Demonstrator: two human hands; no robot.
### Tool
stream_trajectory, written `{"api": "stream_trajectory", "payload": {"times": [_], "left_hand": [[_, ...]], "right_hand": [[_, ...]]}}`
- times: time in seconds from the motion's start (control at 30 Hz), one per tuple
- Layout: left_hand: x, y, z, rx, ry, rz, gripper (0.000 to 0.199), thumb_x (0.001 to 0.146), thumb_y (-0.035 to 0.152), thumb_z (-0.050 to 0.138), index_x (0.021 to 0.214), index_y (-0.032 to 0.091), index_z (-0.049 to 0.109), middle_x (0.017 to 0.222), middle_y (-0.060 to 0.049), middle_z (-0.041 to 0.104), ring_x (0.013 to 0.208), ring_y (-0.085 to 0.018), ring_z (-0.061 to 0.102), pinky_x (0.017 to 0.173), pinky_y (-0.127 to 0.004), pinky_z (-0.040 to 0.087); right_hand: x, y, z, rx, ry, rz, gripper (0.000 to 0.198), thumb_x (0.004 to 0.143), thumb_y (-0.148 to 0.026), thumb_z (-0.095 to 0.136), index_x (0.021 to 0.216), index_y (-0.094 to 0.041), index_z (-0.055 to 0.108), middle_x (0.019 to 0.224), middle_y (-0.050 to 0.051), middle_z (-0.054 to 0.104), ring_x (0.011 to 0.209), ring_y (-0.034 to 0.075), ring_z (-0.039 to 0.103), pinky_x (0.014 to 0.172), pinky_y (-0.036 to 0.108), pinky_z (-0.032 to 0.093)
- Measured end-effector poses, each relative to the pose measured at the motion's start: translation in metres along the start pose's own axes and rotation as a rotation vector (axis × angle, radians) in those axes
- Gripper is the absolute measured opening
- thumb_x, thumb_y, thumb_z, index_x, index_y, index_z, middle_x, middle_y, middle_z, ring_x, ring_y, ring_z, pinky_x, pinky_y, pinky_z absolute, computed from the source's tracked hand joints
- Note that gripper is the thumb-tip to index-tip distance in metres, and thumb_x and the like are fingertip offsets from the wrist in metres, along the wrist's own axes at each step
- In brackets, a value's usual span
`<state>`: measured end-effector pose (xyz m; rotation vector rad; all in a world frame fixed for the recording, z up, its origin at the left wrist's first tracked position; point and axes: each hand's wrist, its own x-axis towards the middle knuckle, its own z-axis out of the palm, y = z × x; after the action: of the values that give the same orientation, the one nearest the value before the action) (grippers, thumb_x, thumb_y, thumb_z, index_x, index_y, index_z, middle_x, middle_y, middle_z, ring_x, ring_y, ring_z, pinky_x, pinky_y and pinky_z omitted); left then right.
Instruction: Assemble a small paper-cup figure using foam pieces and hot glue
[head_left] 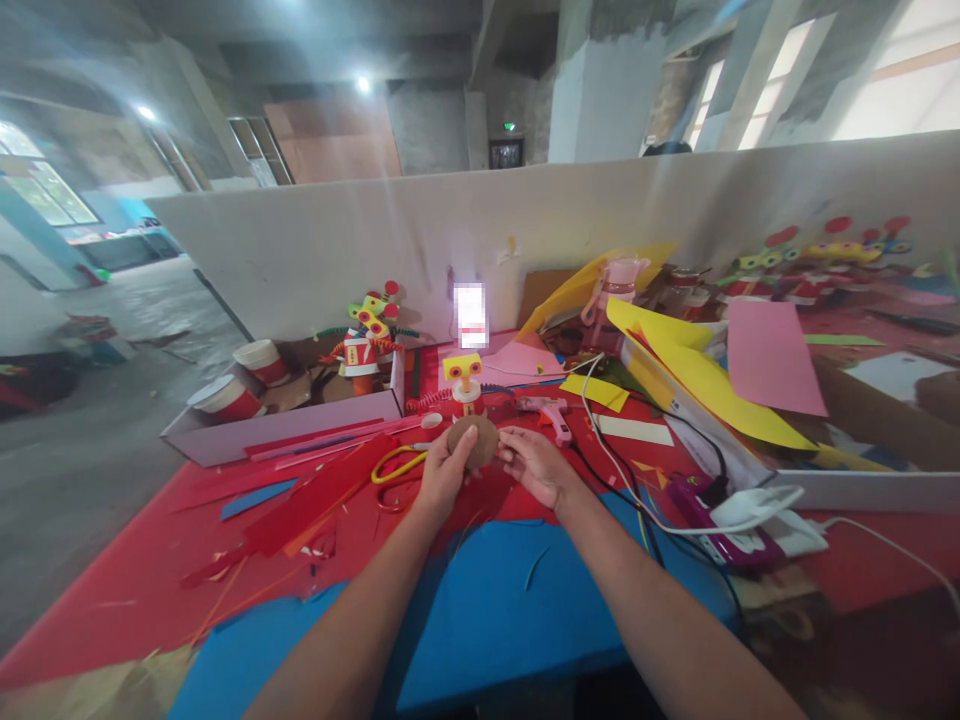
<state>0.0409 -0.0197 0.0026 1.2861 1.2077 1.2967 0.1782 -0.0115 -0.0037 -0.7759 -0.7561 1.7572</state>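
Observation:
A round brown cardboard disc (480, 446) is pinched between the thumb and fingers of my left hand (445, 468). My right hand (531, 462) is at the disc's right edge, its thumb and fingertips drawn together; what they hold, if anything, is too small to make out. Just behind the disc stands a paper-cup figure (463, 375) with a yellow head and coiled arms. Yellow-handled scissors (391, 466) lie left of my left hand. A pink glue gun (551, 415) rests beyond my right hand.
A white box (292, 428) at left holds paper cups (262, 362) and another cup figure (361, 352). At right are a purple power strip (697, 525) with cables, yellow paper (697, 380) and a pink sheet (776, 355). A lit phone screen (471, 315) stands behind.

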Motion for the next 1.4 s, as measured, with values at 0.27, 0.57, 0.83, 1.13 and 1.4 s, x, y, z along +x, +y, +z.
{"api": "stream_trajectory", "payload": {"times": [0.27, 0.57, 0.83, 1.13, 1.4], "left_hand": [[0.003, -0.001, -0.001, -0.148, 0.03, -0.032, 0.044, 0.073, 0.055, 0.064, 0.087, 0.014, 0.059, 0.044, 0.004, 0.053, 0.033, -0.007, 0.043, 0.032, -0.017, 0.026], [0.004, -0.001, -0.002, -0.268, -0.091, -0.13, 0.044, 0.071, 0.05, 0.066, 0.095, 0.014, 0.059, 0.056, 0.003, 0.059, 0.035, -0.007, 0.045, 0.033, -0.02, 0.033], [0.004, -0.001, -0.008, -0.018, -0.275, -0.02, 0.042, 0.072, 0.049, 0.068, 0.089, 0.011, 0.065, 0.055, 0.003, 0.057, 0.036, -0.005, 0.041, 0.036, -0.019, 0.031], [0.012, -0.005, -0.011, -0.243, -0.101, -0.015, 0.034, 0.064, 0.041, 0.076, 0.08, 0.014, 0.062, 0.072, 0.001, 0.062, 0.062, -0.008, 0.053, 0.059, -0.018, 0.044], [0.01, 0.004, -0.019, -0.289, -0.22, -0.184, 0.037, 0.059, 0.037, 0.08, 0.081, 0.014, 0.063, 0.071, -0.002, 0.066, 0.062, -0.011, 0.059, 0.059, -0.02, 0.045]], "right_hand": [[0.007, -0.01, -0.014, 0.154, 0.134, -0.189, 0.014, 0.062, -0.027, 0.067, 0.067, -0.02, 0.055, 0.061, -0.006, 0.054, 0.049, 0.006, 0.041, 0.056, 0.022, 0.04], [0.004, -0.006, -0.014, -0.41, 0.07, -0.265, 0.023, 0.067, -0.03, 0.051, 0.047, -0.019, 0.047, 0.047, -0.003, 0.046, 0.049, 0.011, 0.04, 0.051, 0.025, 0.034], [0.004, -0.01, -0.013, -0.54, -0.044, -0.34, 0.031, 0.076, -0.05, 0.059, 0.081, -0.02, 0.066, 0.076, 0.001, 0.065, 0.074, 0.017, 0.059, 0.068, 0.028, 0.046], [0.003, -0.003, -0.006, -0.52, -0.044, -0.384, 0.028, 0.068, -0.044, 0.071, 0.075, -0.02, 0.058, 0.074, -0.001, 0.063, 0.068, 0.014, 0.056, 0.067, 0.026, 0.044], [-0.009, -0.01, -0.001, -0.606, -0.234, -0.191, 0.04, 0.079, -0.06, 0.053, 0.071, -0.021, 0.052, 0.057, -0.005, 0.049, 0.051, 0.01, 0.044, 0.05, 0.022, 0.036]]}}
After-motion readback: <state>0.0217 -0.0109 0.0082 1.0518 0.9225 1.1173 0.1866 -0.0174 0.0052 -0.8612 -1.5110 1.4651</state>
